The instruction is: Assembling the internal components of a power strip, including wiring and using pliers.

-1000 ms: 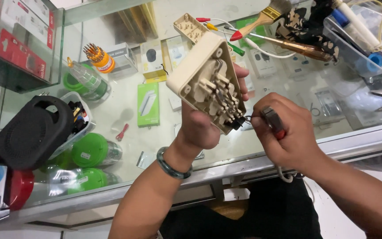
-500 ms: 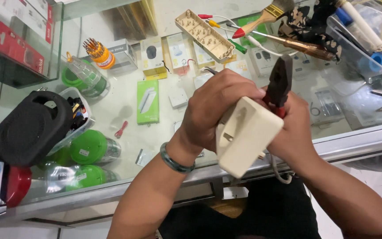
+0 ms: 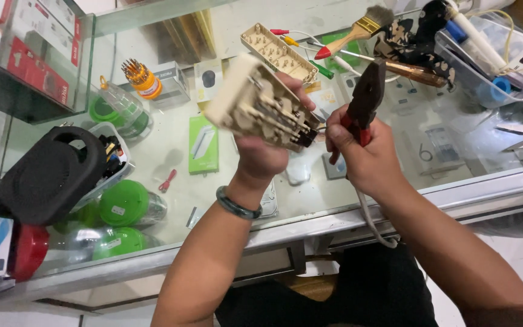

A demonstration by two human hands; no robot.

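On the left, a black speaker (image 3: 49,181) rests on the glass worktop (image 3: 171,145). The left hand (image 3: 267,151) is closed around an opened beige power strip (image 3: 255,106), held above the worktop. Just beside it, the right hand (image 3: 364,154) grips dark pliers (image 3: 364,100), pointing up.

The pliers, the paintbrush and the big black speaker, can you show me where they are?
Pliers (image 3: 367,97), head view, on the dark jaws above the right hand.
Paintbrush (image 3: 367,25), head view, on the metal band below the bristles.
Black speaker (image 3: 49,181), head view, on the middle of its round front.
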